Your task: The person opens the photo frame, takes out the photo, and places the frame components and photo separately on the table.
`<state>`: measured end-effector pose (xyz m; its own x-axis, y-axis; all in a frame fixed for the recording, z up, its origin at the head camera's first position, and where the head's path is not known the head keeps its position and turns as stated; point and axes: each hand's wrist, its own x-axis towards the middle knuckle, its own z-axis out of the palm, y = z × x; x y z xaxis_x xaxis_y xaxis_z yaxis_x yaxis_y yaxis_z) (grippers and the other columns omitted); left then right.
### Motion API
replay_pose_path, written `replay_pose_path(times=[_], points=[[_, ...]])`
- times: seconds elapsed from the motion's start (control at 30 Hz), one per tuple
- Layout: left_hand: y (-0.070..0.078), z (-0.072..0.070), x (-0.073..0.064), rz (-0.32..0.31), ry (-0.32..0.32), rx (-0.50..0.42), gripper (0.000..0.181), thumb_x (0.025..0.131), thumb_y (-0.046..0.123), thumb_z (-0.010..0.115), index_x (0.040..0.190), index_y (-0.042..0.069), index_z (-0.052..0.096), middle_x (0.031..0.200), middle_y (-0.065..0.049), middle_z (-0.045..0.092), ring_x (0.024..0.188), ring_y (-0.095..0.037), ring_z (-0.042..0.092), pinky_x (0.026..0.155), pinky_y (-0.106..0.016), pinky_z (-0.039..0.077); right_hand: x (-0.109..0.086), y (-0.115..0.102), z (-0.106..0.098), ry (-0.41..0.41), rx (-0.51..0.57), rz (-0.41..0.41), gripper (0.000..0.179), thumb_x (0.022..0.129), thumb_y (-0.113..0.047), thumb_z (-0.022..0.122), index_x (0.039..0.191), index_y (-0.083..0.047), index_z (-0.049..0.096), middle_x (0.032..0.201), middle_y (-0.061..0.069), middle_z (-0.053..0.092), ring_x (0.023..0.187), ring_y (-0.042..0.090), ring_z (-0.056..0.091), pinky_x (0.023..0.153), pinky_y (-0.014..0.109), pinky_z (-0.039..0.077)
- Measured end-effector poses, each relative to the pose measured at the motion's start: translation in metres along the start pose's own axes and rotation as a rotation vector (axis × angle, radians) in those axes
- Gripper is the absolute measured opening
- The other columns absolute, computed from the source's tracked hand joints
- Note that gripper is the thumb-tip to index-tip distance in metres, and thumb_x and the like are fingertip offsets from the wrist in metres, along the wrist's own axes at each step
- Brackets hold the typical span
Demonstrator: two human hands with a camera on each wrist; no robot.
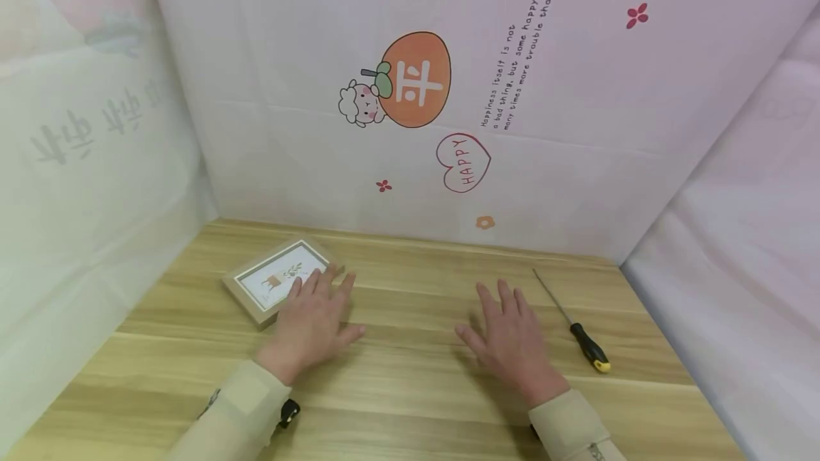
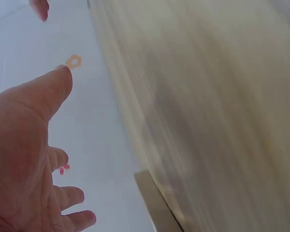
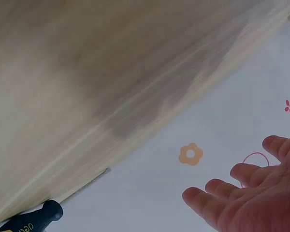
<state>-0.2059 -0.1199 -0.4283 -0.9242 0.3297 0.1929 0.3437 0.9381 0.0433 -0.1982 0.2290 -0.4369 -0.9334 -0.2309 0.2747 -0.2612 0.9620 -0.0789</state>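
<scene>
My left hand [image 1: 310, 322] hovers palm down over the wooden table, fingers spread, overlapping the near right corner of a picture frame [image 1: 246, 297] in the head view. The frame lies flat, with a tan border and a small plant-and-animal print inside. In the left wrist view the left hand [image 2: 24, 145] holds nothing, and one edge of the picture frame [image 2: 154, 200] shows beyond it. My right hand [image 1: 512, 336] is also spread and holds nothing. To its right lies a screwdriver [image 1: 586, 343] with a black and yellow handle, its thin shaft pointing away from me.
Wood-grain table [image 1: 397, 390] lies beneath both hands. A white printed cloth [image 1: 288, 126] with orange fruit drawings hangs behind it. More pale cloth [image 1: 756, 233] walls off the right side, and another sheet [image 1: 83, 219] the left.
</scene>
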Motion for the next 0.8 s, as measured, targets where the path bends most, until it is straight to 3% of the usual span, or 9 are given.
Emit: replay_pose_path(times=[0.3, 0.8], points=[[-0.033, -0.011, 0.000, -0.085, -0.033, -0.065, 0.093, 0.094, 0.065, 0.064, 0.165, 0.013, 0.031, 0.166, -0.030, 0.027, 0.148, -0.054, 0.034, 0.120, -0.070, 0.026, 0.000, 0.002, -0.002, -0.016, -0.006, 0.003, 0.085, 0.099, -0.063, 0.059, 0.159, -0.006, 0.039, 0.161, 0.035, 0.033, 0.145, 0.060, 0.034, 0.118, 0.069, 0.032], [-0.101, -0.017, 0.000, -0.211, -0.077, -0.131, 0.089, 0.101, 0.055, 0.058, 0.158, -0.007, 0.031, 0.157, -0.044, 0.031, 0.139, -0.064, 0.038, 0.111, -0.074, 0.036, -0.003, -0.004, -0.011, 0.001, 0.032, 0.001, 0.083, 0.098, -0.059, 0.063, 0.158, -0.006, 0.042, 0.161, 0.035, 0.033, 0.145, 0.060, 0.033, 0.116, 0.072, 0.032]])
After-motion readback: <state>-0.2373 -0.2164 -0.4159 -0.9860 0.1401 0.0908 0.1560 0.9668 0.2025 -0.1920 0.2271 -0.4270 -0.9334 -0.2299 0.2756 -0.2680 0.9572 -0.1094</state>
